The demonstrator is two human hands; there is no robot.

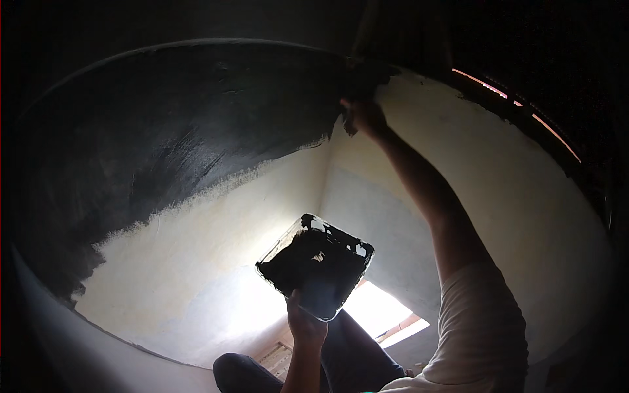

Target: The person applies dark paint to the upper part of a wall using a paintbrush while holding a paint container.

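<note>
My left hand [305,319] grips the lower edge of a squarish plastic tub [369,253] from below, thumb over the near rim. Dark paint [300,260] coats the inside of the tub and streaks its clear walls. Stretched far up, my right hand [368,118] is closed around a paint-covered tool [349,125], seemingly a paintbrush, held at the wall corner. The tool's working end is lost in shadow against the dark paint. Black paint [221,113] covers the upper left wall, with a ragged brushed edge above the bare pale wall [196,245].
The right-hand wall [467,186] is mostly pale, with a dark band along its top. Light enters through a narrow gap [484,84] at upper right. Below the tub, my bent legs [358,349] frame a bright opening [378,307] and a slatted surface [276,359].
</note>
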